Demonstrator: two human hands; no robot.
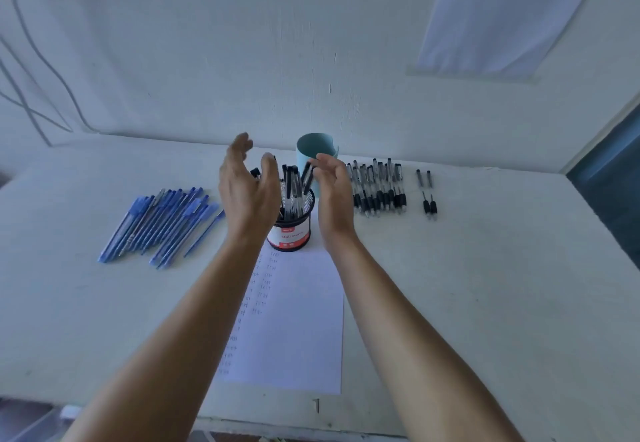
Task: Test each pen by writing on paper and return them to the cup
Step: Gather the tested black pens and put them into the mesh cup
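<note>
Black wire-mesh cup with a red-and-white label sits at the top edge of the paper, packed with upright clear-barrel, black-capped pens; it's central, so both hands reach it. Head view only: left hand hovers just left of the cup, fingers relaxed and apart, holding nothing. Right hand is just right of it, fingertips by one pen's cap; blur hides whether they pinch it, can't tell. Paper lies flat, white, short test strokes in columns down its left side. Blue pens fanned on the left of the table, black-grip pens rowed on the right, likely sorted batches. Smooth teal cup stands behind.
</note>
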